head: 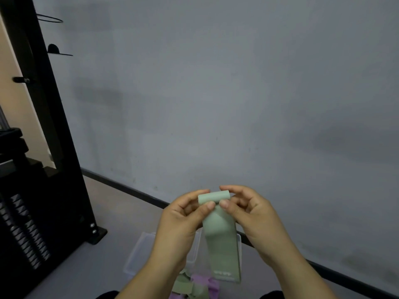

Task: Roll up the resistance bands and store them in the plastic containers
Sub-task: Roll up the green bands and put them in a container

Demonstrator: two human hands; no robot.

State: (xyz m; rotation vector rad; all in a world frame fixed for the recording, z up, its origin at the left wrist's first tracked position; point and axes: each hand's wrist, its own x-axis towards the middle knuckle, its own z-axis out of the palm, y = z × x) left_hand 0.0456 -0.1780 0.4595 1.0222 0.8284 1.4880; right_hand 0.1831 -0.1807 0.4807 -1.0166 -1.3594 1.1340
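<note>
A pale green resistance band (220,238) hangs in front of me, its top end wound into a small roll (213,197). My left hand (185,219) pinches the roll's left part between thumb and fingers. My right hand (252,214) pinches the right part the same way. The band's loose tail drops down over a clear plastic container (140,253) on the floor. Below my wrists lie more bands, green (185,287) and purple (207,281), in a loose pile.
A black weight machine frame (54,137) with a stack of plates (23,229) stands at the left, its foot bolted near the container. A grey wall with a black skirting strip (129,189) runs behind. Grey floor stretches to the left of the container.
</note>
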